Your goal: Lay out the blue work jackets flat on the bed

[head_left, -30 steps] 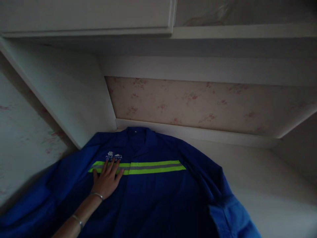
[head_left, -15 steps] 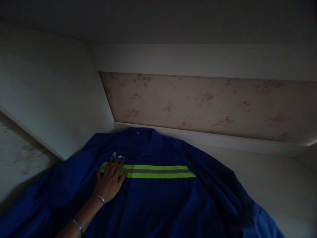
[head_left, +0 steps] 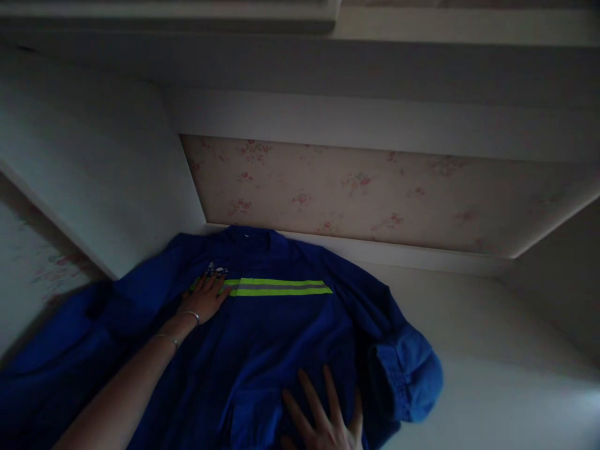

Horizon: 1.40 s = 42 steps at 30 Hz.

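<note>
Left hand [head_left: 205, 299] and right hand [head_left: 323, 420] press flat on smooth blue jacket [head_left: 272, 337].

A pale tabletop [head_left: 492, 350] is seen in dim light, bare toward the right side. Behind it, a panel of floral wallpaper [head_left: 356, 187] with small pink blossoms is set into a recess, bordered below by a white ledge [head_left: 422, 255] and above by a white beam [head_left: 375, 122]. A slanted white side panel [head_left: 94, 169] is located at the left, with a further strip of floral wallpaper [head_left: 32, 262] beyond it. A cabinet edge [head_left: 187, 15] is partly shown along the top.
</note>
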### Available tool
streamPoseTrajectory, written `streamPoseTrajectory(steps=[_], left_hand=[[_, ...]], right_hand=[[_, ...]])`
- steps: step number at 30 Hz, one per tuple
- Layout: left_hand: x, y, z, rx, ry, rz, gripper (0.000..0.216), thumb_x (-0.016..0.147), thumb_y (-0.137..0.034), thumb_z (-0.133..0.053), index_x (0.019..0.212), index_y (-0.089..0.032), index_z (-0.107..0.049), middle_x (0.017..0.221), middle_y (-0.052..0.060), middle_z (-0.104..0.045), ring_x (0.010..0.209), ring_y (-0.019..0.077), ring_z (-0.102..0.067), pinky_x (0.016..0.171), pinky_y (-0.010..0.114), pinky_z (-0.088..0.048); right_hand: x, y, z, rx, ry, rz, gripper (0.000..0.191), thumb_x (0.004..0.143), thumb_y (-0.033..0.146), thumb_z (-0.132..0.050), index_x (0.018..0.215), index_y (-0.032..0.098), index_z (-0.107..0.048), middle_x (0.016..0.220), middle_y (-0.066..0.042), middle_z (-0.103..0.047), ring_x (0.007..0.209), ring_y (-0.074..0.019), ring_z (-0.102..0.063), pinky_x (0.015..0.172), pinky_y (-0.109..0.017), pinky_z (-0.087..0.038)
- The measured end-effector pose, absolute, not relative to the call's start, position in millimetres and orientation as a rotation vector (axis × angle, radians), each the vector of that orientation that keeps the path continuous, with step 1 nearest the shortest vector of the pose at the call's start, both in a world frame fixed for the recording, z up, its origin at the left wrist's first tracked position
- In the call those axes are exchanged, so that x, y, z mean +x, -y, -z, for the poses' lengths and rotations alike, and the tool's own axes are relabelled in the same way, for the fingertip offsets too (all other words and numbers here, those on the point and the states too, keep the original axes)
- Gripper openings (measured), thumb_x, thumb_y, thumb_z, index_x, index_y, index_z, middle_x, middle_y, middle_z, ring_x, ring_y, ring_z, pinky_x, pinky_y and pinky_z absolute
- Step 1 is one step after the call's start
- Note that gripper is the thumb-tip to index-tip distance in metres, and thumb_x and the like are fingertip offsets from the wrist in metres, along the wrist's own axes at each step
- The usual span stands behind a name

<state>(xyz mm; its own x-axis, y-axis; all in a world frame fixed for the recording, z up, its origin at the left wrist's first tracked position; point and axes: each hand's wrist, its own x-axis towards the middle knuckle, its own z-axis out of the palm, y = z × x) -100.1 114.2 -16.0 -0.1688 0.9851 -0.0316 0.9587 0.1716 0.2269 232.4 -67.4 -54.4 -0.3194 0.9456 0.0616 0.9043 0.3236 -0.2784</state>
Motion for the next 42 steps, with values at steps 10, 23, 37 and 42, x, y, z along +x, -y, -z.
streamPoseTrajectory(steps=[10, 23, 37, 42], left_hand=[[83, -29, -33, 1.813, -1.919, -0.878, 0.037, 0.095, -0.049, -0.033, 0.099, -0.022, -0.058, 0.086, 0.002, -0.069, 0.074, 0.0157, -0.065, 0.070, 0.024, -0.050], [129, -30, 28, 1.744, -1.801, -0.707, 0.043, 0.090, -0.050, -0.035, 0.056, -0.024, -0.041, 0.049, -0.004, -0.043, 0.048, 0.0141, -0.045, 0.056, 0.028, -0.027], [123, -25, 39, 1.552, -1.670, -0.688, 0.050, 0.083, -0.065, -0.038, 0.056, -0.024, -0.032, 0.054, -0.006, -0.026, 0.053, 0.0125, -0.031, 0.056, 0.029, -0.026], [126, -21, 32, 1.645, -1.676, -0.617, 0.050, 0.085, -0.064, -0.035, 0.056, -0.023, -0.032, 0.053, -0.005, -0.031, 0.052, 0.0130, -0.036, 0.059, 0.030, -0.026]], right_hand=[[268, 48, -4, -1.441, 2.139, -1.359, 0.036, 0.078, 0.053, -0.067, 0.114, 0.051, -0.065, 0.143, 0.006, -0.049, 0.144, -0.0424, -0.011, 0.100, -0.076, 0.016], [335, -9, 23, -1.453, 1.024, -1.004, 0.048, 0.074, 0.068, -0.059, 0.074, 0.020, -0.061, 0.070, 0.001, -0.052, 0.069, -0.0162, -0.047, 0.063, -0.025, -0.040], [342, -16, 36, -1.428, 0.980, -1.246, 0.060, 0.069, 0.079, -0.057, 0.065, 0.023, -0.036, 0.066, 0.005, -0.027, 0.061, -0.0121, -0.026, 0.055, -0.026, -0.028], [343, -17, 38, -1.431, 1.058, -1.253, 0.055, 0.074, 0.075, -0.055, 0.067, 0.022, -0.040, 0.068, 0.004, -0.030, 0.064, -0.0128, -0.032, 0.059, -0.026, -0.032]])
